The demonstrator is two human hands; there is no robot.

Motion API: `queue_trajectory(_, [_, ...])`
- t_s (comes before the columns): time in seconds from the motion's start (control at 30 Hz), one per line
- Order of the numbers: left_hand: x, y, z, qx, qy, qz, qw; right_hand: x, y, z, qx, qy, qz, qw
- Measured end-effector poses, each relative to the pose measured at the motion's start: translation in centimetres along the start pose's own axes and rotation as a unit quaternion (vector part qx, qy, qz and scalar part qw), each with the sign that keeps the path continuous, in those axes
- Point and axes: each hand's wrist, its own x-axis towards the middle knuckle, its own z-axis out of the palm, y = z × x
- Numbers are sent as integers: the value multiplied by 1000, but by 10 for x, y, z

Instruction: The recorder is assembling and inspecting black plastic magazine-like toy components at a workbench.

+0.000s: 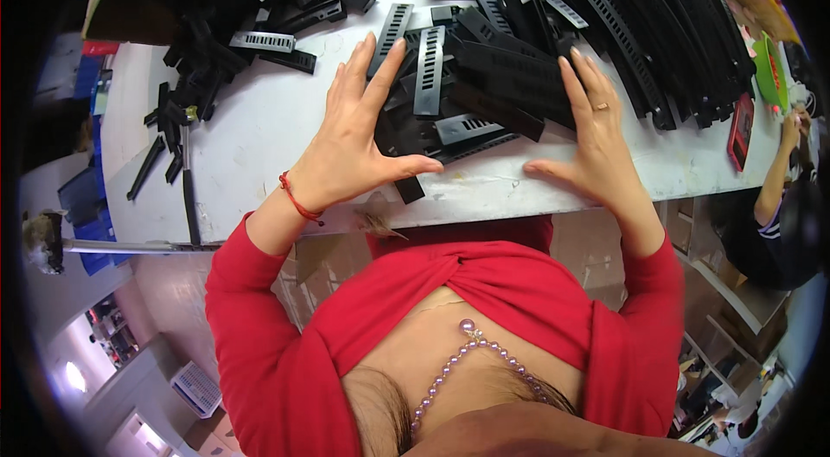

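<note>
Since your left hand (346, 146) and right hand (601, 146) are both spread — grip wide, pinching nothing — either side of that pile of slotted black strips (429, 72) on the table (290, 111), they're probably corralling it.

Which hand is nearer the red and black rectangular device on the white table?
Right. The right hand is left of the device; the left hand is farther left.

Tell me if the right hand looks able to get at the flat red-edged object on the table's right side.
Probably yes: the right hand is open and seems empty, and bare white table leads to the red-edged object, in front of the long black strips.
</note>
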Motion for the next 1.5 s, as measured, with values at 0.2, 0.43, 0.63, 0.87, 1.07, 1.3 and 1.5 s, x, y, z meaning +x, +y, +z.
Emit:
queue_trajectory(0.2, [-1,-3,9,39,12,96,995,26,-9,20,18,-22,-30,999])
queue_trajectory(0.43, [49,-33,14,1,51,150,987,64,9,26,43,-22,-80,996])
queue_trajectory(0.63, [64,-37,5,4,53,143,988,82,25,27,39,-17,-69,997])
queue_trajectory(0.87, [43,-86,-40,342,115,203,910,42,14,15,-24,10,-104,994])
queue_trajectory(1.07, [70,-121,-60,346,86,172,918,41,14,15,-4,-2,-80,997])
queue_trajectory(1.3, [66,-152,-84,405,134,139,894,41,12,10,4,-14,-92,996])
queue_trajectory(1.5, [74,-161,-96,382,122,186,897,42,4,7,-1,-36,-61,998])
